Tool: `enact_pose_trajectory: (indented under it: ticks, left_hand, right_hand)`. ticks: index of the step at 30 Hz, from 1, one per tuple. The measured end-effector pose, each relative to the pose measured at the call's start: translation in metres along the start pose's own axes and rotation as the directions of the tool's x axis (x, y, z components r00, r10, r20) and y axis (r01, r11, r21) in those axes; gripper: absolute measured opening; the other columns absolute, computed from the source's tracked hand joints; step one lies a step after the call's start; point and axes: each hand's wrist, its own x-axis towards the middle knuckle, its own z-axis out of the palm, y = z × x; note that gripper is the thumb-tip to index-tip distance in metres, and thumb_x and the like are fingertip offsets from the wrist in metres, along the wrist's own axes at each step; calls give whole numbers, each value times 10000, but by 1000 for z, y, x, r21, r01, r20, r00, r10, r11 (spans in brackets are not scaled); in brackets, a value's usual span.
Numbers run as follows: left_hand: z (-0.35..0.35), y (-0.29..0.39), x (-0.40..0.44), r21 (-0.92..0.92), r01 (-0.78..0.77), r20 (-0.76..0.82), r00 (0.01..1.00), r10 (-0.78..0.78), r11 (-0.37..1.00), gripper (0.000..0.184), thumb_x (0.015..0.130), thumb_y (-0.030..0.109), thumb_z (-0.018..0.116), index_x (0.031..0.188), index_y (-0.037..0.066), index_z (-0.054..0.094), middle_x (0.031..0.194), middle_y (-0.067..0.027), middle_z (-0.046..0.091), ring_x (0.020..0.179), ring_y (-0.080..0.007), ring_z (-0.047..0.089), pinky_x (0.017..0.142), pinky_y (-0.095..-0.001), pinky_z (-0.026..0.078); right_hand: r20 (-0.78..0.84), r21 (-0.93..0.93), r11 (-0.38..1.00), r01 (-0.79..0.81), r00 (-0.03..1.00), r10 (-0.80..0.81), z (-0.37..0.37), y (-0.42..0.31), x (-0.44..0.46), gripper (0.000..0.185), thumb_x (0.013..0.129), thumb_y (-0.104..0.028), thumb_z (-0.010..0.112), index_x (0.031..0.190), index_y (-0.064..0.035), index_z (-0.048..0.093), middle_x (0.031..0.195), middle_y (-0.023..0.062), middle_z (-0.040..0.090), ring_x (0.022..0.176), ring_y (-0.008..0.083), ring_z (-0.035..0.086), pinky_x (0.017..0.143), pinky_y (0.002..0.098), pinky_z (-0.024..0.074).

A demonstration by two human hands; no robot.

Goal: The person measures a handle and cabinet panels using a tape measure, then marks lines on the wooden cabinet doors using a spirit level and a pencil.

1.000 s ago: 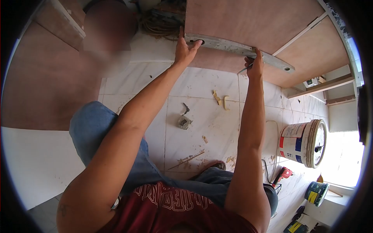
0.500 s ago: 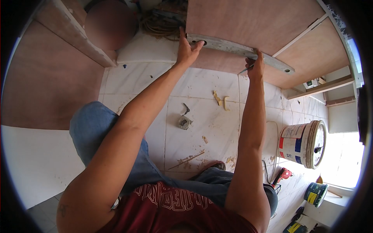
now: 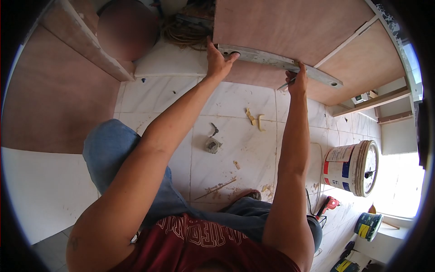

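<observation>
A long grey metal level [image 3: 267, 58] lies against a reddish-brown plywood panel [image 3: 290, 27], running slightly downward to the right. My left hand [image 3: 219, 61] grips its left end, thumb near the hole and a finger at the panel's edge. Farther right, my right hand [image 3: 297, 79] holds the level near its middle, fingertips on its upper edge. A thin pointed item, perhaps a pencil, sticks out from the curled fingers of that hand. On the tiled floor below lies a tape measure [image 3: 213, 145], with a small dark piece beside it.
Yellowish scraps [image 3: 251, 116] and a thin stick [image 3: 215, 188] lie on the floor. To the right are a white bucket [image 3: 337, 167], a red power tool [image 3: 330, 205] and a dark tub [image 3: 368, 225]. Coiled cable [image 3: 181, 34] lies at the top. Wood panels [image 3: 59, 90] stand left.
The view has shifted slightly. Both hands stay on the level, which keeps nearly the same place on the panel. A blur at the upper left has cleared from the wood frame.
</observation>
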Motion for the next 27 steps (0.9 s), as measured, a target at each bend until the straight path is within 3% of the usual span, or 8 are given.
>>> enact_pose_trajectory:
  ticks: [8, 13, 27]
  left_hand:
    - [-1, -2, 2, -37, -19, 32, 999, 20, 999, 1236, 770, 294, 866, 1542, -101, -14, 1545, -360, 202, 1439, -461, 285, 1178, -463, 300]
    - [-5, 4, 2, 18, -17, 41, 999, 16, 1000, 1233, 776, 322, 858, 1539, -106, -11, 1541, -366, 199, 1442, -465, 278, 1177, -460, 304]
    - [-2, 0, 5, -42, -22, 27, 999, 23, 999, 1247, 772, 340, 865, 1547, -86, -14, 1530, -365, 214, 1420, -476, 309, 1166, -466, 321]
  right_hand:
    - [27, 25, 1000, 12, 1000, -13, 1, -1, -3, 339, 953, -413, 587, 1112, -123, 663, 895, 81, 650, 607, 201, 630, 453, 284, 386]
    - [20, 32, 999, -15, 1000, 15, 0, -2, 0, 354, 947, -411, 592, 1146, -123, 645, 884, 94, 642, 606, 214, 634, 448, 289, 386]
    - [0, 64, 997, -36, 999, 36, -2, 1, 8, 389, 959, -425, 568, 1204, -126, 612, 878, 129, 627, 631, 250, 655, 447, 308, 392]
